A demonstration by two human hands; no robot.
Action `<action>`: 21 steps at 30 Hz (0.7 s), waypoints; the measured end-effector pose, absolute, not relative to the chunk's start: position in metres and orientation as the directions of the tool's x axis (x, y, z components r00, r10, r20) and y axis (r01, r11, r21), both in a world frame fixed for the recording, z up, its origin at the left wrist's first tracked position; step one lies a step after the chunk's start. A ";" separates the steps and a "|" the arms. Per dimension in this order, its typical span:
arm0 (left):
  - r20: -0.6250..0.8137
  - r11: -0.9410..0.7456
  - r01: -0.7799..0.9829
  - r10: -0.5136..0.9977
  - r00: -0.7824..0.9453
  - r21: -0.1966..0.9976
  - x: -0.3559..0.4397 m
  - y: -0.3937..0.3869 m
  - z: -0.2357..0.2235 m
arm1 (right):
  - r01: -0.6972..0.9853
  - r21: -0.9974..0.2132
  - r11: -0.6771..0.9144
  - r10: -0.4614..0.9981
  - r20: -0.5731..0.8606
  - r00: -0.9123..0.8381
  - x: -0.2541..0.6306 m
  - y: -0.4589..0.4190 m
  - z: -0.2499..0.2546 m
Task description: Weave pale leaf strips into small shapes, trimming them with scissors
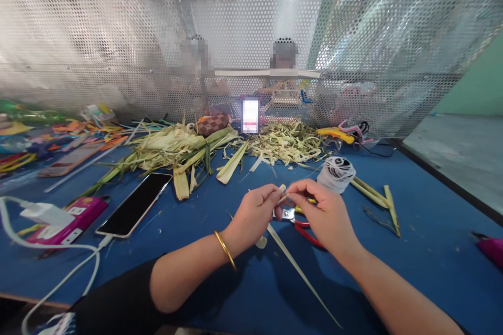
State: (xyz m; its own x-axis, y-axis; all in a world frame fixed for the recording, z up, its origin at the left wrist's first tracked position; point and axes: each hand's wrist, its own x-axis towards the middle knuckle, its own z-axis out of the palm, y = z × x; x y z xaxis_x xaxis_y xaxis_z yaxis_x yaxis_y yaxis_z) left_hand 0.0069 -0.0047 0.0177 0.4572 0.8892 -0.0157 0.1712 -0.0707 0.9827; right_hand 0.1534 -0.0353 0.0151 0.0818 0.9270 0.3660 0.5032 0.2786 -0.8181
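Observation:
My left hand (255,214) is closed in a pinch on a pale husk strip (282,188), whose short end sticks up above the fingertips. A long narrow tail (301,269) slants from below that hand toward the lower right. My right hand (328,217) is closed too, its thumb and forefinger pinched right beside the left fingertips; what lies between them is too thin to make out. Under both hands lie scissors (308,233) with red and yellow handles, partly covered. A ball of white thread (336,172) stands just behind my right hand.
Heaps of husk (173,144) and shredded strips (288,144) line the back, before a perforated metal screen (251,15). Left are a phone (135,204), cable and magenta power strip (84,214). Cut stalks (389,209) lie right. Two people sit behind the screen.

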 end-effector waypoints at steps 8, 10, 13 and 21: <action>-0.071 0.028 0.090 0.854 0.516 0.996 0.007 -0.008 0.024 | 0.577 -0.776 0.253 0.915 0.385 0.117 0.155 -0.035 0.014; -0.068 0.021 0.095 0.844 0.531 0.995 0.007 -0.008 0.023 | 0.576 -0.781 0.242 0.915 0.381 0.132 0.154 -0.035 0.014; -0.027 -0.056 0.135 0.839 0.543 0.989 0.006 -0.006 0.021 | 0.572 -0.783 0.245 0.914 0.384 0.134 0.153 -0.034 0.016; 0.039 -0.148 0.170 0.852 0.523 0.974 0.007 -0.005 0.019 | 0.257 -0.952 0.165 0.962 0.213 0.170 0.168 -0.027 0.024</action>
State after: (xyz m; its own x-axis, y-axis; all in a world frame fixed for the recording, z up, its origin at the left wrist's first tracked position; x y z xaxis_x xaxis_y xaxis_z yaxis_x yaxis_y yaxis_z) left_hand 0.0066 -0.0051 0.0188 0.5228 0.8516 0.0387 0.1695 -0.1484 0.9743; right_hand 0.1680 -0.0274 0.0244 0.1696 0.9623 0.2126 0.2567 0.1651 -0.9523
